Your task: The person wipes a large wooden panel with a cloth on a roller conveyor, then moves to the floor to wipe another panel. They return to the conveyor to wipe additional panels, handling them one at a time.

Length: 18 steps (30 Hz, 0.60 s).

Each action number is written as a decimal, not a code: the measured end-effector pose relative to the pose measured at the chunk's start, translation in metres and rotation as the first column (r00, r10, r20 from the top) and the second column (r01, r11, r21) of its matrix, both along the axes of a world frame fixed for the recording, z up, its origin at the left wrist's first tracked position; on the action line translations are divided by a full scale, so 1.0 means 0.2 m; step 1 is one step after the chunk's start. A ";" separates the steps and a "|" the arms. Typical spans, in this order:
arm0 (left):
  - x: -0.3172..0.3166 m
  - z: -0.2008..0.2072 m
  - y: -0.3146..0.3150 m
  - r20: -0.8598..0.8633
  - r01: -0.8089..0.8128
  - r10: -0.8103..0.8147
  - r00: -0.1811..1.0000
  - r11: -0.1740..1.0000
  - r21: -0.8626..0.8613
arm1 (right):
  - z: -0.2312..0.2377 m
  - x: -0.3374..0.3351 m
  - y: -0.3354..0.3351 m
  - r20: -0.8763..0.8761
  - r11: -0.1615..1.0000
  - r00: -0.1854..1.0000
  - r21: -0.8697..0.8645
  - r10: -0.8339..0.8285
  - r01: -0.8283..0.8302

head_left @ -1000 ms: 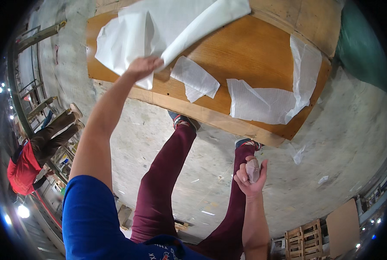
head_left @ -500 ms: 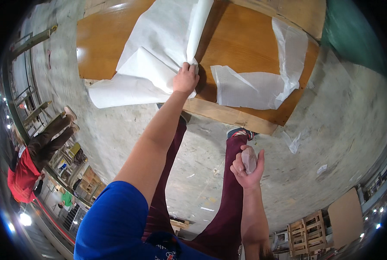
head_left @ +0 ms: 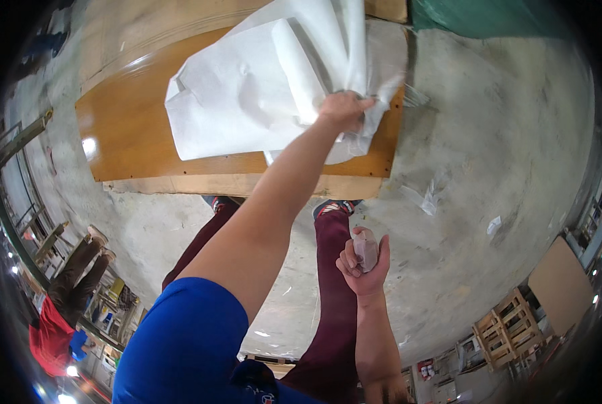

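So since half a second ago, the left hand and the white sheet have swept across toward the right end of the wood-grain panel. Left grip looks bunched tight on the sheet; right hand is curled round a pale lump. Personally, I'd pull low and steady, and free that right hand to tame the folds.

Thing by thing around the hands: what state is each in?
Brown panel: lying flat, partly covered
White sheet: creased, folded, over the panel
Cardboard: flat, under the panel
Left hand: on the sheet, grip unclear
Right hand: fingers curled
Pale lump: held in the right hand
Plastic scrap: crumpled, on the floor
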<state>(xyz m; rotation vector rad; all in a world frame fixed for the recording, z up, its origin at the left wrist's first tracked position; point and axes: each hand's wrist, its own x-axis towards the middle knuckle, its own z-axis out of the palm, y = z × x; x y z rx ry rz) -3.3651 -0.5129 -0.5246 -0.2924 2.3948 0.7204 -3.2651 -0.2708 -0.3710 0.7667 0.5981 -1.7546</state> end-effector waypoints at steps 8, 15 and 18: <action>0.97 0.25 -0.43 0.053 -0.436 0.499 0.865 0.800 -0.412 | 0.33 -0.05 0.11 0.040 0.989 0.990 -0.047 -0.136 0.138; 1.89 1.90 -0.58 -0.204 -0.784 0.979 0.027 -0.106 -0.612 | 0.88 -0.33 0.13 0.051 0.982 0.996 -0.169 -0.079 0.086; 2.04 2.30 -0.41 -0.175 -0.806 0.982 -0.067 -0.157 -0.571 | 1.10 -0.50 0.15 -0.029 0.983 0.999 -0.178 -0.039 0.033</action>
